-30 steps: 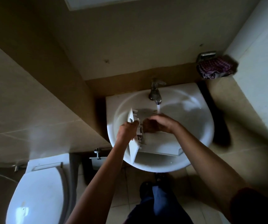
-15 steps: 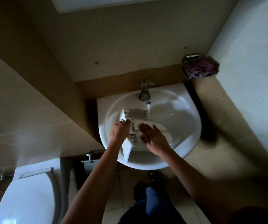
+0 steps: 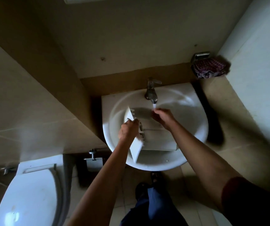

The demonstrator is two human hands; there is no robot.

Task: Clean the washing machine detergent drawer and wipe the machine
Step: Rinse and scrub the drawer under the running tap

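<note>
The white detergent drawer (image 3: pixel 157 139) lies across the bowl of the white sink (image 3: pixel 194 128), its front panel at the left. My left hand (image 3: pixel 128 130) grips that front panel from the left side. My right hand (image 3: pixel 162 117) is over the far end of the drawer, fingers curled, right under the water running from the metal tap (image 3: pixel 151 92). Whether the right hand holds anything I cannot tell.
A toilet (image 3: pixel 28 196) with its lid shut stands at the lower left. A checked cloth (image 3: pixel 210 67) sits on a wall holder at the right. A paper holder (image 3: pixel 93 160) hangs below the sink's left side. My feet are under the sink.
My right hand went from lying flat on the drawer's middle up to its far end under the water stream. The left hand kept its grip on the front panel.
</note>
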